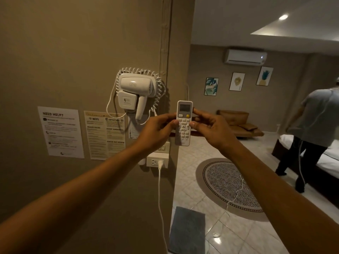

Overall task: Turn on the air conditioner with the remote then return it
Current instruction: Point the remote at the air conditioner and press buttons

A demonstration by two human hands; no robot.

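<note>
Remote (184, 123) upright between both grips — left hand (157, 132), right hand (211, 129) closed on sides.

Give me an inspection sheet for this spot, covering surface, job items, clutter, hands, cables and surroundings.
Surface: beige wall in front; no table in view.
Job's things: white remote held upright, keypad toward the camera; air conditioner high on the far wall, a small light showing at its right end.
Clutter: hair dryer in its wall cradle; printed notices taped below it.
Hands: left hand and right hand both grip the remote, thumbs on the keys.
Cables: coiled dryer cord; white plug lead hanging from the wall outlet.
Surroundings: round rug, brown sofa, another person by the bed.
</note>
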